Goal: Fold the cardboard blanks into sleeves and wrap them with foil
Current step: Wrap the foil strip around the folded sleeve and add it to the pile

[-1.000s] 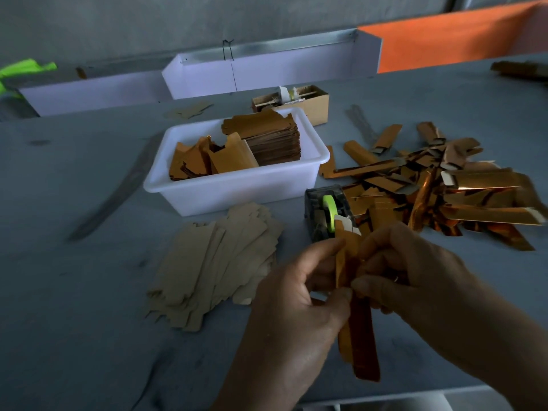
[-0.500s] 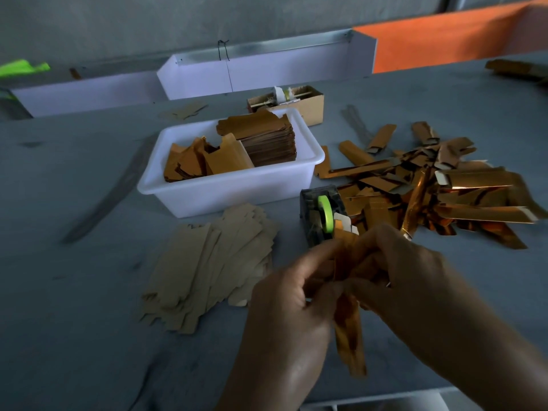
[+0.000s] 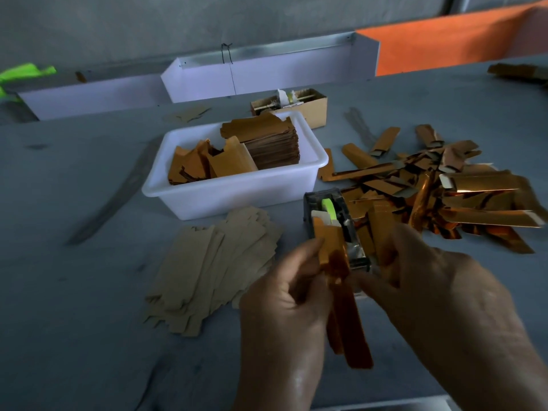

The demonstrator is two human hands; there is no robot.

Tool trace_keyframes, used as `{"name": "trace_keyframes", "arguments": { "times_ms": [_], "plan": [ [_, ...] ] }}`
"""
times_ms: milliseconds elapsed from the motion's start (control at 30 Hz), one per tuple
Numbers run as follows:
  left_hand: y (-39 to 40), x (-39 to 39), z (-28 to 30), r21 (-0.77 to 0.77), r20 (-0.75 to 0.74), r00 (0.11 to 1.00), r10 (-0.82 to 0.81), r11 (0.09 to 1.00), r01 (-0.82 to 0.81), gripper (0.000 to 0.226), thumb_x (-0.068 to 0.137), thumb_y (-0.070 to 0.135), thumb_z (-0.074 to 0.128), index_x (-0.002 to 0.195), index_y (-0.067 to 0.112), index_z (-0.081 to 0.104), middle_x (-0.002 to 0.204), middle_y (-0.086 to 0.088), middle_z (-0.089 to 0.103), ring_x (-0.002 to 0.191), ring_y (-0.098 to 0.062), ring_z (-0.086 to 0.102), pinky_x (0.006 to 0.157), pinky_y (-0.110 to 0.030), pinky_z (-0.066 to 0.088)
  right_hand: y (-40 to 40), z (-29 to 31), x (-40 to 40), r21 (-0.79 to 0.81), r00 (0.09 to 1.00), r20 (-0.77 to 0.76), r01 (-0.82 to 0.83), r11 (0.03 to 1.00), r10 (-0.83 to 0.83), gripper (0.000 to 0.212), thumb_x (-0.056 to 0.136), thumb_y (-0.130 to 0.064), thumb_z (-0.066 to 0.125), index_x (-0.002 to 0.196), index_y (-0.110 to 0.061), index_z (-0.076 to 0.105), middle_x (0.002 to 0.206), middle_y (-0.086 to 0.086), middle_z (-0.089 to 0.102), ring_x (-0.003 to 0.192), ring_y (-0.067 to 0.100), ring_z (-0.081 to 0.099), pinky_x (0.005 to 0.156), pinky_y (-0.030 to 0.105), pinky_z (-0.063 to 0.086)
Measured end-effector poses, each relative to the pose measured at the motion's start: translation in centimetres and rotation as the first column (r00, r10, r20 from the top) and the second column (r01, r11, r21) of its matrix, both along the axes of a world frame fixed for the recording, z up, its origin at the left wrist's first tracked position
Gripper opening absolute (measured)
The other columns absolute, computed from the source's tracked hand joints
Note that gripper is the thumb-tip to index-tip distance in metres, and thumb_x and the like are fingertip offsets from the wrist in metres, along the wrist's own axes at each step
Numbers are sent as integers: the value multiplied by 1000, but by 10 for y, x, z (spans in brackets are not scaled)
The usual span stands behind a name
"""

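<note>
- Your left hand (image 3: 284, 295) grips the foil-wrapped sleeve (image 3: 341, 292) near its upper end, thumb on the front face, with the long foil tail hanging down toward you.
- Your right hand (image 3: 430, 280) is curled in close beside the sleeve and its fingertips reach toward the tape dispenser (image 3: 332, 221). I cannot tell whether they are pinching the foil edge, a piece of tape, or nothing; the fingers are blurred and partly hidden.
- The sleeve is held above the table (image 3: 74, 336), just in front of the dispenser, not resting on anything.
- Likely step: fixing the foil seam with tape. The wrap looks nearly done on this piece.
- Risk: the foil springs open if your left thumb eases off before the tape is on. Thin foil holds a crease badly.
- Risk: the hanging tail creases or tears if it catches your wrist or the table edge.
- Risk: the dispenser is light and sits free, so a sideways tug could drag it into the pile of finished sleeves (image 3: 459, 197).
- Risk: tape laid on skewed would leave the seam gaping or wrinkle the foil.
- The cardboard blanks (image 3: 213, 274) lie fanned just left of your hands, and a careless elbow could scatter them.
- The white tub (image 3: 237, 194) behind holds more foil pieces, well apart from the work.
</note>
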State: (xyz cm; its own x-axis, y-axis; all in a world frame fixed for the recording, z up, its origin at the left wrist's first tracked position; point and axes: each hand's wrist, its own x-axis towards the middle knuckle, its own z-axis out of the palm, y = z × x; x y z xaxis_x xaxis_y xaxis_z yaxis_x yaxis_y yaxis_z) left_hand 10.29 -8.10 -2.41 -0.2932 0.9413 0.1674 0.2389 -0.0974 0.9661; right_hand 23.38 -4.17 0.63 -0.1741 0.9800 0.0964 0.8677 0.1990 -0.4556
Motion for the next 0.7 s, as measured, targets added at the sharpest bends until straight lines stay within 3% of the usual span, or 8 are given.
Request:
{"name": "trace_keyframes", "arguments": {
  "times_ms": [100, 233, 333, 433, 500, 567, 700],
  "plan": [
    [0, -1, 2, -10, -39, 999, -9, 1000, 8, 43, 85, 3, 64, 109, 38, 68, 89, 20, 73, 81, 4, 68, 65, -12, 53, 2, -2, 11, -73, 975, -224, -12, 997, -5, 46, 56, -72, 41, 78, -32, 48, 60, -2, 60, 55, 7, 59, 46, 20, 48],
    [-1, 4, 3, -38, -77, 995, -57, 998, 54, 46, 88, 3, 61, 111, 43, 66, 91, 21, 73, 82, 3, 69, 71, -17, 56, 3, -8, 6, -167, 903, -429, -98, 981, 17, 55, 44, -72, 48, 79, -30, 58, 67, -11, 67, 65, -8, 61, 48, 15, 47],
    [-1, 2, 2, -47, -66, 994, -91, 995, 88, 48, 88, -1, 58, 113, 40, 65, 91, 19, 73, 80, -3, 70, 70, -20, 56, 7, -14, 2, -268, 833, -554, -174, 948, -4, 38, 54, -54, 60, 81, -26, 61, 66, -13, 68, 60, 1, 64, 49, 15, 46],
    [-1, -2, 2, -86, -26, 996, -83, 993, 81, 49, 88, 3, 60, 117, 42, 57, 90, 19, 73, 79, -5, 70, 70, -24, 57, 12, -20, 4, -356, 810, -587, -245, 902, -11, 9, 77, -24, 65, 85, -22, 61, 69, -11, 69, 62, 2, 65, 48, 9, 46],
    [1, -4, 0, -110, 9, 998, -62, 992, 63, 52, 87, 11, 64, 121, 47, 46, 91, 22, 72, 83, 4, 68, 73, -16, 54, 15, -24, 5, -381, 808, -590, -268, 885, -10, 9, 81, -16, 63, 87, -23, 60, 71, -15, 69, 64, 1, 66, 48, 9, 46],
    [2, -6, -2, -136, 29, 998, -64, 988, 67, 56, 87, 15, 65, 125, 48, 41, 93, 23, 71, 86, 6, 67, 79, -17, 54, 18, -27, 5, -393, 797, -604, -274, 878, -21, 12, 82, -14, 62, 88, -24, 60, 72, -15, 69, 65, 2, 67, 47, 10, 47],
    [5, -15, -3, -133, 2, 998, -65, 989, 65, 30, 88, 26, 64, 113, 43, 62, 96, 18, 73, 88, 2, 68, 81, -28, 57, 24, -24, 9, -367, 735, -678, -307, 878, -26, 17, 73, -21, 64, 90, -23, 64, 75, -6, 73, 68, 10, 70, 51, 18, 52]
  ]
}}
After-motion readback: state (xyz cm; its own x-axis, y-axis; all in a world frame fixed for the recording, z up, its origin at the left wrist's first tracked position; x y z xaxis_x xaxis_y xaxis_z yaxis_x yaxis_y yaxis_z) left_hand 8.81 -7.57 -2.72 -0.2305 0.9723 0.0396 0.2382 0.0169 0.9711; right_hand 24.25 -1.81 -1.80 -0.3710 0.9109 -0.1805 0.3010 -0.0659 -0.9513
